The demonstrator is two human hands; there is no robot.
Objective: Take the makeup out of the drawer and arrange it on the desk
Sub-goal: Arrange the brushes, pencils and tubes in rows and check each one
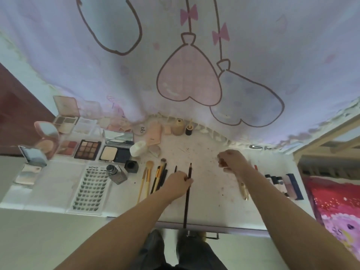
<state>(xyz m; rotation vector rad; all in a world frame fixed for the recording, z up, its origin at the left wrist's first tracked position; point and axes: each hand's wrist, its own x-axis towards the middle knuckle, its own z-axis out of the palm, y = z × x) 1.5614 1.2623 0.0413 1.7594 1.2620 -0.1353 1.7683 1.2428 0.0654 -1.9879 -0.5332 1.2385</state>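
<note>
Gripping a long dark pencil [187, 193] on the white desk [206, 191], left hand [178, 185] lies beside the brushes [155, 177]; right hand [232, 160] is fisted, contents blurred and indeterminate.

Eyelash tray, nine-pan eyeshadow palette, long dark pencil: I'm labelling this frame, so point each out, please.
eyelash tray [88, 189], head view, middle of the lash rows.
nine-pan eyeshadow palette [87, 149], head view, centre pan.
long dark pencil [186, 207], head view, shaft below the left hand.
</note>
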